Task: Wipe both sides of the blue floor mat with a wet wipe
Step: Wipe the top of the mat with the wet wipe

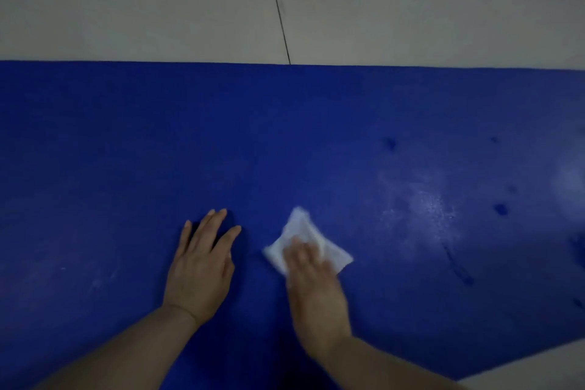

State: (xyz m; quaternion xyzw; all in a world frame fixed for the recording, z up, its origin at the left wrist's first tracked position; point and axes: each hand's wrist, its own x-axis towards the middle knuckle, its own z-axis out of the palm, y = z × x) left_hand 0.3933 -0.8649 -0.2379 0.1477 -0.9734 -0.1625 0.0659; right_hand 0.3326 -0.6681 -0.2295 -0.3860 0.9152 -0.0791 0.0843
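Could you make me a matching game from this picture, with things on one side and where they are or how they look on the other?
Things:
1. left hand
2. right hand
3. wet wipe
4. tiled floor

States:
A. white, pressed onto the mat
B. pale, beyond the mat's far edge
C. flat on the blue mat, holding nothing
D. on top of the wipe

Pairs: 1-C, 2-D, 3-A, 4-B

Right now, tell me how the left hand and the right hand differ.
The left hand lies bare on the mat with fingers spread; the right hand presses a white wipe onto it. The left hand looks sharp, the right hand is blurred. Both lie palm down on the mat, fingers pointing away.
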